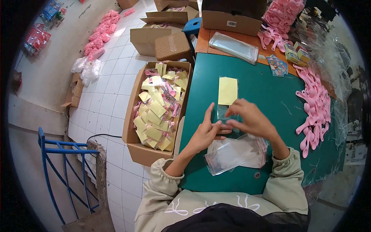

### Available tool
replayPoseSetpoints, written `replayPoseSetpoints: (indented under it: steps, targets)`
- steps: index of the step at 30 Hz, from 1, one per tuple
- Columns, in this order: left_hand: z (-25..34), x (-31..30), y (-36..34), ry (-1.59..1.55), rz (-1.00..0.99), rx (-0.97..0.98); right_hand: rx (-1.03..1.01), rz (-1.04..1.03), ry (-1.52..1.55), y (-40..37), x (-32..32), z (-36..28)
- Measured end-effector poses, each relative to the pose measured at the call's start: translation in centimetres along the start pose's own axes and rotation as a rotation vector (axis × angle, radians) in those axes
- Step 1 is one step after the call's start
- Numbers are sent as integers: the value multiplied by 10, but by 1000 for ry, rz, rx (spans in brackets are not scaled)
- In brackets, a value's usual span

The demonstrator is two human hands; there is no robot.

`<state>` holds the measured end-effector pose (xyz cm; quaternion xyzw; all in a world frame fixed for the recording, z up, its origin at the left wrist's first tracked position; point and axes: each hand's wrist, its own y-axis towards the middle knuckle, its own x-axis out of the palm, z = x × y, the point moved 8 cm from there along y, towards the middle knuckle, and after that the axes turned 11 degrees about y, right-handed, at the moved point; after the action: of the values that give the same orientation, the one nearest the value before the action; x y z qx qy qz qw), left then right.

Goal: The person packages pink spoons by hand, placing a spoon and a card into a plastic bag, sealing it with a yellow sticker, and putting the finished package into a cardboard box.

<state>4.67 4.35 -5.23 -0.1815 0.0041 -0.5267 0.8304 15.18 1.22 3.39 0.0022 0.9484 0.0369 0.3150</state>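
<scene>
A clear plastic bag (222, 112) with a pale yellow card (228, 91) in its upper part lies flat on the green tabletop. My left hand (205, 133) is beside the bag's lower end, its index finger stretched out and its other fingers extended toward the right. Over the bag's lower right side is my right hand (249, 116), fingers curved and thumb apart, slightly blurred. Nothing shows in either hand. Just below both hands, a loose pile of clear plastic bags (235, 154) lies near the table's front edge.
A cardboard box (134, 116) full of bagged yellow cards and pink spoons stands left of the table. Pink spoons (313, 104) lie along the right side. At the back are stacked clear bags (234, 47), printed cards (276, 65) and another cardboard box (232, 19).
</scene>
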Motion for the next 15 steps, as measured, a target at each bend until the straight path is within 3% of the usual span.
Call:
replayPoseSetpoints:
  steps: [9, 15]
  targets:
    - [4, 4, -3, 64, 13, 72, 37, -31, 31, 3, 19, 7]
    - [7, 4, -7, 0, 6, -38, 134, -88, 257, 6, 13, 27]
